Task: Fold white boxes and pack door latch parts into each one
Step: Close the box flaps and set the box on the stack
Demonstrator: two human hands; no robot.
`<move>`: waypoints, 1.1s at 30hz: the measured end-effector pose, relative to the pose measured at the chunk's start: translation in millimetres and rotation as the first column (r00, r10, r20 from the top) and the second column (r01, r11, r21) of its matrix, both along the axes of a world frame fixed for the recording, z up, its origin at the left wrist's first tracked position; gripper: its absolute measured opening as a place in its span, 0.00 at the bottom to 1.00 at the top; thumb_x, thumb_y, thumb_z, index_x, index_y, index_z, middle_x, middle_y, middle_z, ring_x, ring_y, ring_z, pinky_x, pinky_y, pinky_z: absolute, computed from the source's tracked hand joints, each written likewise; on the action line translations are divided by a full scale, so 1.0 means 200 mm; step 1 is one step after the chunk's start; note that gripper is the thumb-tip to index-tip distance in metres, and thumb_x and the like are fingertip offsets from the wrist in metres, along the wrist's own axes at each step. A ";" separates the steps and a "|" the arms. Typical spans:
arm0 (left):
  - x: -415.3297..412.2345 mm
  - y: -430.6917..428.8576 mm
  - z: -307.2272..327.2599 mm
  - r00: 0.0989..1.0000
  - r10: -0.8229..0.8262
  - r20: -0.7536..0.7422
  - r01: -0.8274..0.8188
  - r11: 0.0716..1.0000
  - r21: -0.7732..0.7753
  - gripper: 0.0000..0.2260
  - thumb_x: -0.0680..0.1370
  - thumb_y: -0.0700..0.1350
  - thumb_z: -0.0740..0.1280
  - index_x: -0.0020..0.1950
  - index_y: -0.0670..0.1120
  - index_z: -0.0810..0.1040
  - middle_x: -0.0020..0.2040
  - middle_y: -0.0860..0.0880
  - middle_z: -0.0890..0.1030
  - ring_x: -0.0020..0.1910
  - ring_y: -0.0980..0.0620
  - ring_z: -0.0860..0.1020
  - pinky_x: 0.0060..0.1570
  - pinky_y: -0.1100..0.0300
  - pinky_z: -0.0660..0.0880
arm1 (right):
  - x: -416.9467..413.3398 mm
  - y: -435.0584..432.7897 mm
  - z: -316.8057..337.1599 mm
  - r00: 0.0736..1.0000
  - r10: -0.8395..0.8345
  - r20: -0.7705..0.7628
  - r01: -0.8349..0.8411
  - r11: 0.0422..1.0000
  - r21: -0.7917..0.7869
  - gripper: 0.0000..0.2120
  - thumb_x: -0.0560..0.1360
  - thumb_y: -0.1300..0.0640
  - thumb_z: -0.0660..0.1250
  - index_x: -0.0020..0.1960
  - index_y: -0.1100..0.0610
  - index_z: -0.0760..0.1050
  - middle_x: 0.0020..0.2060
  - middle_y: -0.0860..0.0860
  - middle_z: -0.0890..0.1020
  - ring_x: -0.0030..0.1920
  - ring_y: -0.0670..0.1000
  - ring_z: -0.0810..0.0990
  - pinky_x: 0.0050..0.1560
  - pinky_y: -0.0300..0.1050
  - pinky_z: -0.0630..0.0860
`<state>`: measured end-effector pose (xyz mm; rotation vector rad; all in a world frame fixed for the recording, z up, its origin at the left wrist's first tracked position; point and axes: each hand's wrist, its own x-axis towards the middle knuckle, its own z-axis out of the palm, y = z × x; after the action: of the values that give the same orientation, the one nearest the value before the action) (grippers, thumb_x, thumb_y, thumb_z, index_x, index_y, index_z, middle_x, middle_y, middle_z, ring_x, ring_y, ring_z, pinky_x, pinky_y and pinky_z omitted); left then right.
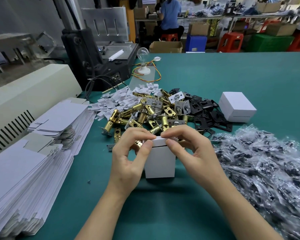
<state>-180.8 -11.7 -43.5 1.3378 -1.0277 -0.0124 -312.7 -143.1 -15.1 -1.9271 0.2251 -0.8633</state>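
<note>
While the white box [160,161] stands on end on the green table [215,75] at lower centre of the frame, its long axis runs straight up. Its top flap [160,142] lies at the upper end, directly between the two hands. A dark seam shows under that flap on the near face, so I judge the tuck not yet fully seated. Contents cannot be seen.

Left hand [128,153]: comes in from the left, thumb and forefinger curled, pinching the left end of the flap. Right hand [194,149]: mirrors it from the right, pinching the right end. The forefingers almost meet over the far edge of the flap. Neither hand is nearer; both are on the box. Judgement: the coming move is a downward press along the long axis, with the table as the stop.

Outward from the box:
- brass latch bodies [145,115], heaped just beyond the hands
- black plates [208,115], right of that heap
- closed box [236,106], centre right, well apart from the hands
- clear bags of dark parts [267,167], along the right edge
- flat box blanks [24,170], stacked at lower left
- small white card pieces [118,99], scattered beyond the latches
</note>
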 end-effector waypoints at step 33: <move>0.04 0.00 -0.01 0.996 -0.060 -0.066 0.065 0.996 0.066 0.10 0.82 0.58 0.69 0.58 0.59 0.86 0.58 0.53 0.86 0.61 0.47 0.83 0.55 0.56 0.81 | 0.00 -0.11 -0.07 1.000 0.009 -0.010 -0.010 0.989 -0.145 0.10 0.79 0.58 0.70 0.57 0.48 0.85 0.60 0.39 0.84 0.62 0.44 0.82 0.49 0.46 0.82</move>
<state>-173.8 -11.3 -45.2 1.3582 -1.0224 -0.1378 -311.9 -165.1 -28.5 -2.0657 0.1622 -0.8848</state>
